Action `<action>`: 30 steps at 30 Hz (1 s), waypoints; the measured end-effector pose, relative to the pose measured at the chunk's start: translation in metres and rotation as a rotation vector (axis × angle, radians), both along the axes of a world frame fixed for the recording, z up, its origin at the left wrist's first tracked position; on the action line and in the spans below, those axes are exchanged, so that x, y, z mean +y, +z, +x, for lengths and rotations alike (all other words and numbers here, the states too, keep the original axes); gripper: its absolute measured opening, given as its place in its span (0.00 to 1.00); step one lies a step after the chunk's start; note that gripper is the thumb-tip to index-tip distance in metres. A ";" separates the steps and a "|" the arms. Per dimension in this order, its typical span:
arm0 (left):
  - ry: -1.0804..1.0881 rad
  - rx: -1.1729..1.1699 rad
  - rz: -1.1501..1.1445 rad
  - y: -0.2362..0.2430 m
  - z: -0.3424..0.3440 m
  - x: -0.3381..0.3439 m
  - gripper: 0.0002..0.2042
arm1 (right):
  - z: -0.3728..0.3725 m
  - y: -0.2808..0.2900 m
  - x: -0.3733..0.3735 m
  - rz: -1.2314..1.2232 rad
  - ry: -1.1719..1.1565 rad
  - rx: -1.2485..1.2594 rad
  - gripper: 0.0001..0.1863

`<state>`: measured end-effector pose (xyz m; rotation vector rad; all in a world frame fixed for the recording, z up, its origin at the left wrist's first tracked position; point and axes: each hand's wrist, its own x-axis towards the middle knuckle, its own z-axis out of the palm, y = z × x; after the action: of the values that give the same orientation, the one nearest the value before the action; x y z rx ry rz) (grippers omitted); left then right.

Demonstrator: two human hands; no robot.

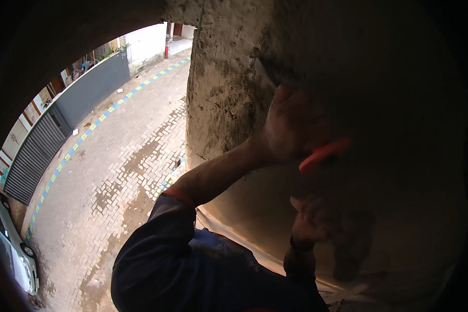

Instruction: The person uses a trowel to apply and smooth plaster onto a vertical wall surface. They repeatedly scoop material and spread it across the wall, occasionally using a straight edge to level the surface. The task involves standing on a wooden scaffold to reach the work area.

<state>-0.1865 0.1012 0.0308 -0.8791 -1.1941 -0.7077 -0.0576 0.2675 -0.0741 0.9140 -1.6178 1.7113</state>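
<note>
My left hand (295,125) is raised and closed at the rough plastered wall (226,104). From its top sticks a narrow, pale-tipped blade (265,72), probably part of a hand tool, with its tip at or close to the wall. A flat red-orange piece (325,155) shows just below the same hand; whether it belongs to the blade I cannot tell. Lower down, in deep shade, is my right hand (313,218) with a dark band at the wrist. Its fingers look partly bent near the wall, but shadow hides whether they hold anything.
The wall curves across the right side, mostly dark. Left of its edge lies a paved lane (114,156) with a blue-and-yellow painted curb (67,156). Beyond stand a grey wall (96,83) and a slatted gate (36,151). A parked car (13,244) is at far left.
</note>
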 end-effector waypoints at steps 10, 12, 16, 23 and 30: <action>-0.049 -0.042 -0.012 0.026 0.011 -0.019 0.09 | 0.001 0.038 -0.019 -0.075 0.043 -0.264 0.15; -0.108 0.001 -0.012 0.017 0.012 0.005 0.06 | 0.009 0.047 -0.020 -0.132 0.102 -0.256 0.13; 0.047 -0.097 -0.070 0.013 0.010 0.002 0.07 | 0.023 0.048 -0.011 -0.192 0.067 -0.286 0.15; 0.063 -0.046 -0.054 0.015 0.000 0.005 0.17 | 0.035 0.051 0.019 -0.409 0.169 0.060 0.23; 0.105 -0.080 0.048 0.013 0.004 0.010 0.07 | -0.015 0.033 -0.006 -0.018 0.005 -0.507 0.20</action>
<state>-0.1822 0.1110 0.0443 -0.7484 -1.2799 -0.6888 -0.0723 0.2618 -0.0416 0.4918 -1.9058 2.0713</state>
